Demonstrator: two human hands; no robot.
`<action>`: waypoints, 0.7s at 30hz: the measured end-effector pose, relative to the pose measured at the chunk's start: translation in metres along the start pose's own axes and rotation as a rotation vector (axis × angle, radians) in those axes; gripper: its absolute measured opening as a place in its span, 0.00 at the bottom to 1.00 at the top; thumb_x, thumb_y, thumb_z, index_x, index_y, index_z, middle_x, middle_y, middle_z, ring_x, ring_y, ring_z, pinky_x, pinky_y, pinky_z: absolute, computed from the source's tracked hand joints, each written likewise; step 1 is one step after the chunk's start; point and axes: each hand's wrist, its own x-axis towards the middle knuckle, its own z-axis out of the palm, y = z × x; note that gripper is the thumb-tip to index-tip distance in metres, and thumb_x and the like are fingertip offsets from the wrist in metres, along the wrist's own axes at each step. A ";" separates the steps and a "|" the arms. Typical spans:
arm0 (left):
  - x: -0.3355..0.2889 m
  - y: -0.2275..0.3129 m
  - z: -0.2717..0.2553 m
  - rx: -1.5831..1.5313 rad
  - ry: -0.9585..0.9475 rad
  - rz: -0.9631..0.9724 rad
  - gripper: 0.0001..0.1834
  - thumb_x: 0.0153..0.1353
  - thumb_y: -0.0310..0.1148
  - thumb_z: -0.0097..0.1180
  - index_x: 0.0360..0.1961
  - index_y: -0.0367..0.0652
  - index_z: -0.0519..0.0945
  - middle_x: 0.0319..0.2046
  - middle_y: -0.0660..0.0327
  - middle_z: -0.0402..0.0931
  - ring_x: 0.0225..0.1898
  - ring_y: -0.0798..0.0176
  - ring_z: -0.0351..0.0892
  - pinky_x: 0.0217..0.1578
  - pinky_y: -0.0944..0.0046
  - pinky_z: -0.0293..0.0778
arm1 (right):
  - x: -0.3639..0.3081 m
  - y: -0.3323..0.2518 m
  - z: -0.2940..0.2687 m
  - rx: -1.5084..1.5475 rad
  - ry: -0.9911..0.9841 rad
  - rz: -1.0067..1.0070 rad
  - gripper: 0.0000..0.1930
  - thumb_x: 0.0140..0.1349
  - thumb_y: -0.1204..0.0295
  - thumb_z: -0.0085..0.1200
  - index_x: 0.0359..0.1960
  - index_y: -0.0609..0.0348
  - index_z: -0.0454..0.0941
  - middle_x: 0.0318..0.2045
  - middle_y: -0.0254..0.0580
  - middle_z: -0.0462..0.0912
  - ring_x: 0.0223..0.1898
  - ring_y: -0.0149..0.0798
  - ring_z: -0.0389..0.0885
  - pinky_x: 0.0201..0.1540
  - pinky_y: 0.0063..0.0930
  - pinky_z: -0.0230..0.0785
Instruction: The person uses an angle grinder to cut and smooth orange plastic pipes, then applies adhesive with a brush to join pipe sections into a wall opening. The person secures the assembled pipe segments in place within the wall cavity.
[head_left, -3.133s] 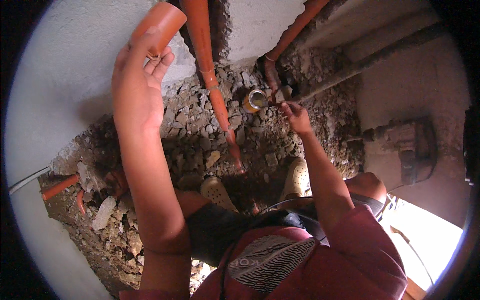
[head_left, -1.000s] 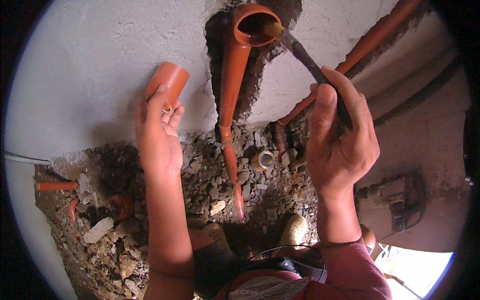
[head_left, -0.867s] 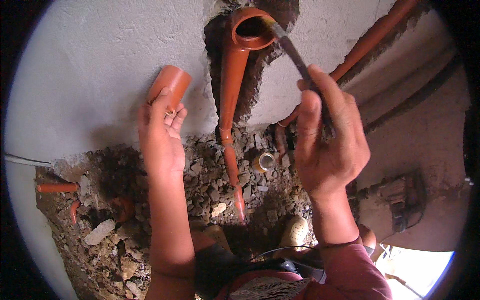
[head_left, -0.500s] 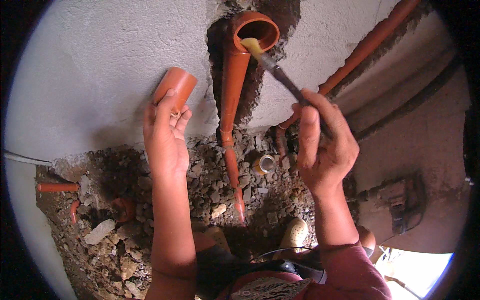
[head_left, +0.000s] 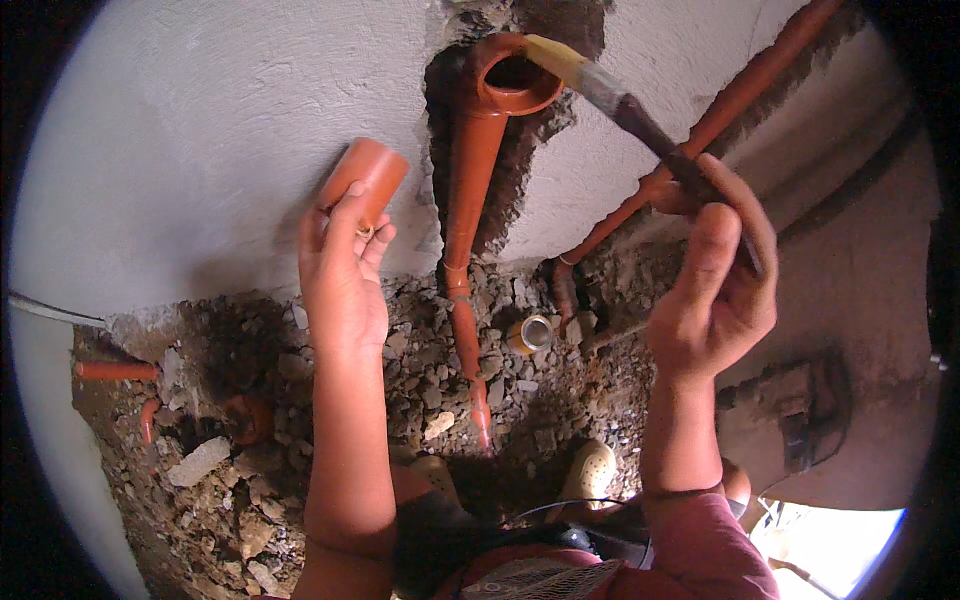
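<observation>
My left hand (head_left: 345,265) is closed around a short orange pipe piece (head_left: 367,180), held up in front of the white wall. With my right hand (head_left: 715,290) I grip a paintbrush (head_left: 640,122) by its dark handle. Its yellowish bristles touch the upper right rim of an orange pipe socket (head_left: 520,97). The socket's round opening faces out from a rough channel broken into the wall. Below it, an orange drain pipe (head_left: 472,190) runs down the channel to the rubble.
An open can (head_left: 531,334) stands on the rubble (head_left: 410,370) below the wall. Another orange pipe (head_left: 745,85) slants down at the right. A power drill (head_left: 790,410) lies on the board at the right. Loose orange pipe pieces (head_left: 115,371) lie at the left.
The brush has moved from inside the socket's lower left edge to its upper right rim, my right hand shifting right. My left hand and the pipe piece moved slightly right.
</observation>
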 end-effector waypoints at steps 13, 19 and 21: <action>-0.001 -0.001 0.001 -0.018 -0.033 0.000 0.25 0.63 0.41 0.70 0.56 0.42 0.78 0.54 0.59 0.75 0.51 0.60 0.75 0.55 0.61 0.73 | 0.061 0.006 -0.022 -0.275 -0.333 -0.269 0.12 0.70 0.75 0.60 0.53 0.65 0.83 0.42 0.43 0.86 0.45 0.36 0.85 0.50 0.26 0.75; -0.002 0.002 0.001 -0.020 -0.011 0.012 0.26 0.62 0.42 0.71 0.56 0.42 0.77 0.55 0.58 0.73 0.51 0.59 0.75 0.56 0.60 0.73 | 0.055 -0.009 -0.036 -0.179 -0.168 -0.261 0.11 0.73 0.73 0.60 0.51 0.68 0.84 0.42 0.42 0.89 0.41 0.32 0.87 0.44 0.22 0.76; -0.001 0.002 0.001 -0.023 -0.005 0.010 0.27 0.62 0.42 0.71 0.57 0.42 0.77 0.55 0.58 0.73 0.51 0.59 0.74 0.56 0.60 0.73 | 0.042 -0.015 -0.026 -0.084 -0.042 -0.108 0.12 0.74 0.73 0.58 0.53 0.69 0.84 0.42 0.41 0.89 0.39 0.29 0.86 0.44 0.21 0.77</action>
